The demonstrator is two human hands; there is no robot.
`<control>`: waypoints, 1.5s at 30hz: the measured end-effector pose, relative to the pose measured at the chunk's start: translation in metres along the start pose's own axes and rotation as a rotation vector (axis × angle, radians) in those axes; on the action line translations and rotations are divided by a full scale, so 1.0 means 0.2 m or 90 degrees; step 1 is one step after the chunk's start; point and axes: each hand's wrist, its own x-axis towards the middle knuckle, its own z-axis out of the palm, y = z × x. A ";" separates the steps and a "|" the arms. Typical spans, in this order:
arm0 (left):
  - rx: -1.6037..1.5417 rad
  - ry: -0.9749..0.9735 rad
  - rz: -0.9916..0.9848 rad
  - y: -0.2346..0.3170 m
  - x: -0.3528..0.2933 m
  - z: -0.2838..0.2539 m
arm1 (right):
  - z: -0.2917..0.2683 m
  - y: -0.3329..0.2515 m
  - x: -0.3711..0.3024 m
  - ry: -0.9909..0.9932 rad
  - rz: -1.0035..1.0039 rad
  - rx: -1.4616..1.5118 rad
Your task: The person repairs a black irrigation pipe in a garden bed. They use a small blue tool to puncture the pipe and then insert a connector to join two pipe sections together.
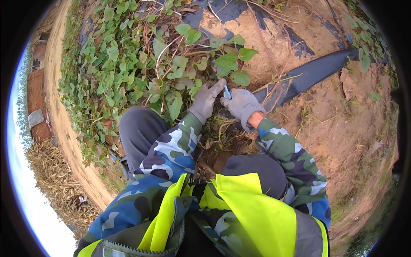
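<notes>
- The person's 2 hands were gloved in grey and worked just beside each other, low over the edge of a leafy vine bed.
- The right hand [244,104] was closed around a small light-blue item [227,92], which stuck out between the thumb and the curled fingers, toward the other hand.
- The left hand [205,102] lay at the vine stems, its index finger stretched toward the top of the light-blue item; whether it pinched a stem could not be told, as the leaves and the glove hid its grip.
- The light-blue item stood in the narrow gap between the 2 hands, near the middle of the view.
- Green vines [115,64] spread thickly ahead and to the left, with several broad leaves hanging just past the fingertips.
- A strip of black plastic film [308,79] ran from near the right hand up toward the right, with thin reddish stems lying across it.
- Bare brown soil [325,115] filled the right side.
- The 2 knees were bent in dark trousers [140,135], 1 on each side of the forearms.
- Camouflage sleeves [295,165] and a bright yellow vest [257,210] covered the person's arms and chest.
- Far left, a dirt path [64,115] passed a heap of dry stalks [55,184].
</notes>
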 end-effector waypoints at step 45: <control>-0.107 -0.040 -0.130 0.15 0.04 0.02 | 0.03 0.00 -0.03 0.064 -0.041 0.005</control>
